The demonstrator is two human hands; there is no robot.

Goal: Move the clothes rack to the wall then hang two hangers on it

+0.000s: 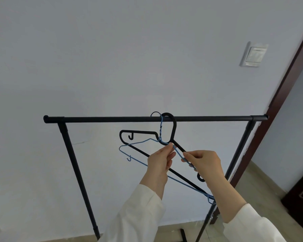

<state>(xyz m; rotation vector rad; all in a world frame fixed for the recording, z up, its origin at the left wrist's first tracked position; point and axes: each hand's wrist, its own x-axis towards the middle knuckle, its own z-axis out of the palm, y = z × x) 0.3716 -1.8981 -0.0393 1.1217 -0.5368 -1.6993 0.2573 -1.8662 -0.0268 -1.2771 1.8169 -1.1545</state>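
A black clothes rack [112, 119] stands against the white wall, its top bar running across the middle of the view. Two hangers hook over the bar near its middle: a thick black plastic hanger [173, 127] and a thin blue wire hanger [140, 142], both tilted down to the right. My left hand [160, 165] pinches the hangers just below their necks. My right hand [204, 164] grips the right arms of the hangers, the blue wire passing through its fingers. Both sleeves are white.
A light switch [254, 54] is on the wall at upper right. A dark brown door frame [287, 95] runs down the right side, close to the rack's right leg [234, 168]. A dark cabinet [301, 194] stands at far right on a light floor.
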